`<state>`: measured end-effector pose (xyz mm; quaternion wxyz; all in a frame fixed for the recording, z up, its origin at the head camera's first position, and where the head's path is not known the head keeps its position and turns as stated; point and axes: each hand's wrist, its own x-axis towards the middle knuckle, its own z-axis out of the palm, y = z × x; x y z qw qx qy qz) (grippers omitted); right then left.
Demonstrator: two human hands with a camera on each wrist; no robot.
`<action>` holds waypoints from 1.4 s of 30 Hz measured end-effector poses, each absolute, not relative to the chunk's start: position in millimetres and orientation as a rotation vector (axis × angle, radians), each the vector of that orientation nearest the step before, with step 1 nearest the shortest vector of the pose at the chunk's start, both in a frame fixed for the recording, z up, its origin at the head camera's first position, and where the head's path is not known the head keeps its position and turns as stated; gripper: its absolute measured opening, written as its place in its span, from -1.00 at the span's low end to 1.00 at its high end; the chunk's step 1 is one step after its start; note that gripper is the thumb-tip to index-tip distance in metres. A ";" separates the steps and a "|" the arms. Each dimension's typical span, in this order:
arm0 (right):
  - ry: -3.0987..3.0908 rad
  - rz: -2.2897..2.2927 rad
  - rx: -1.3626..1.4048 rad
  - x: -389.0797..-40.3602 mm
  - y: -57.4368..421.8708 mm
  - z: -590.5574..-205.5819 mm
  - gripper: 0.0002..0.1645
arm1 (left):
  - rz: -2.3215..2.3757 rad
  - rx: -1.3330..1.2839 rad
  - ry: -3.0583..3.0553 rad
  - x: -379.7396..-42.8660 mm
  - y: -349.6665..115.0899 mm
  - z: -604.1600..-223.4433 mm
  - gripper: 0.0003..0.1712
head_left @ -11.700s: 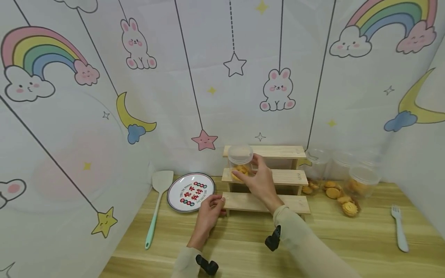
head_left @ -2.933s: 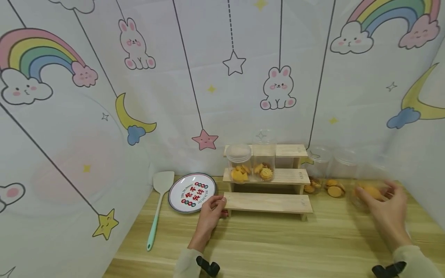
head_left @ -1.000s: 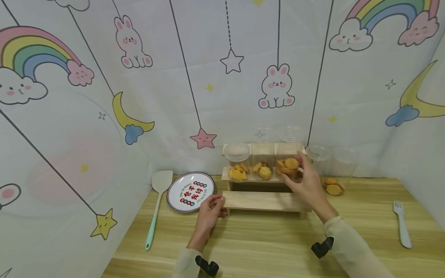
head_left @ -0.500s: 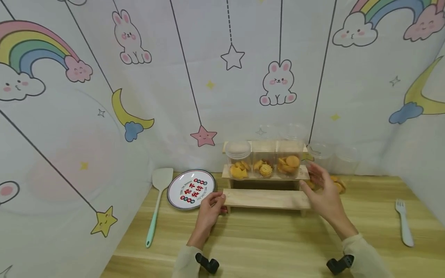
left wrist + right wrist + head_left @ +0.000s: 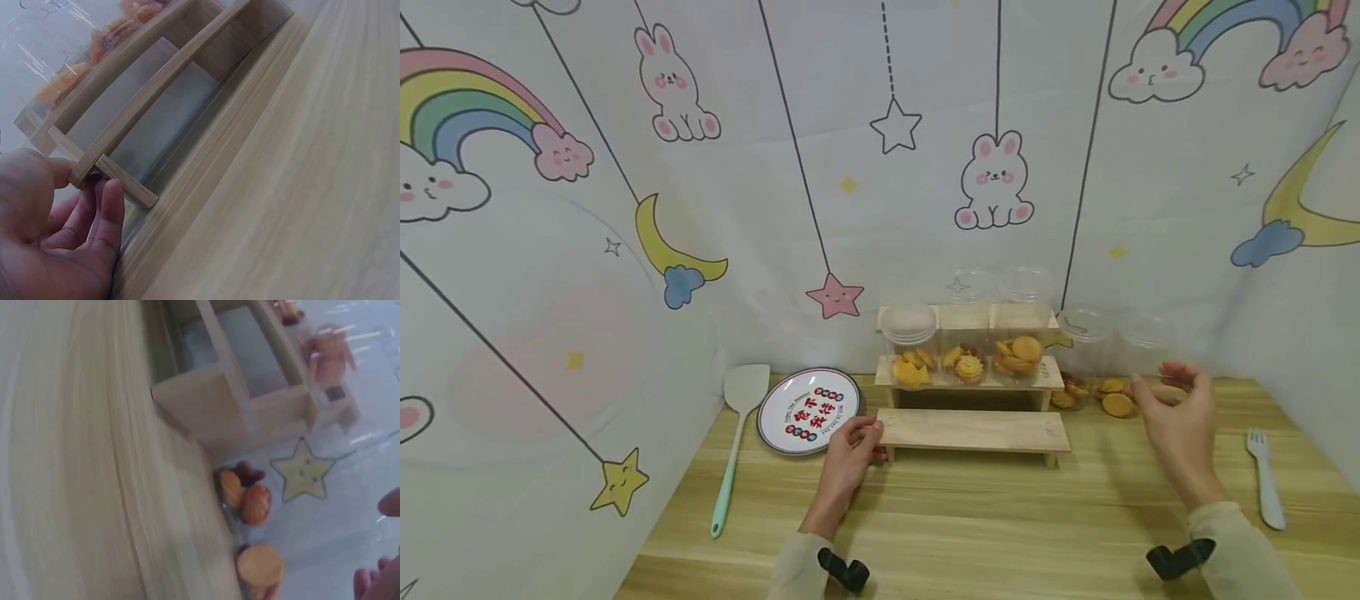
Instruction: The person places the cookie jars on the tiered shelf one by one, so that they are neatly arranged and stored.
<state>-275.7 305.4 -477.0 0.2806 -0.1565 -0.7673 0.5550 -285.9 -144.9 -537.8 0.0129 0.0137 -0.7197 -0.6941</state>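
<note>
My left hand point(image 5: 844, 458) grips the left end of the lowest step of a three-step wooden stand point(image 5: 973, 430); in the left wrist view the thumb lies over the board's end point(image 5: 81, 172) and the fingers curl below. On the middle step three clear jars stand in a row: a short lidded jar point(image 5: 910, 346), a taller jar point(image 5: 967, 350) and another taller jar point(image 5: 1021, 350), all with cookies. Holding nothing, my right hand point(image 5: 1180, 437) hovers with loosely bent fingers beside a clear jar of round cookies point(image 5: 1120, 404). Left of that stands another cookie jar point(image 5: 1075, 392).
A white plate with red lettering point(image 5: 810, 412) lies left of the stand, beside a turner with a mint handle point(image 5: 724, 496). A pale fork point(image 5: 1267, 483) lies at the right of the wooden table point(image 5: 970, 533). A patterned cloth point(image 5: 760, 167) hangs behind.
Two taller jars have joined the short jar on the middle step, brought from the right by my right hand. It has let go of the last one and moved right. My left hand stays put.
</note>
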 end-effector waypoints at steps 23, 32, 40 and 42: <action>-2.344 1.504 -0.407 -307.1 324.1 -502.9 0.25 | -2.161 0.028 -2.254 -280.0 -142.5 -537.6 -0.50; -2.280 1.568 -0.445 -299.0 323.4 -504.4 0.20 | -2.141 0.030 -2.257 -280.7 -140.6 -535.4 -0.50; -2.266 1.525 -0.414 -280.5 315.5 -494.0 0.19 | -2.139 0.049 -2.248 -282.6 -141.8 -533.5 -0.52; -2.265 1.506 -0.419 -275.6 311.9 -491.6 0.18 | -2.138 0.043 -2.238 -282.4 -142.6 -533.3 -0.51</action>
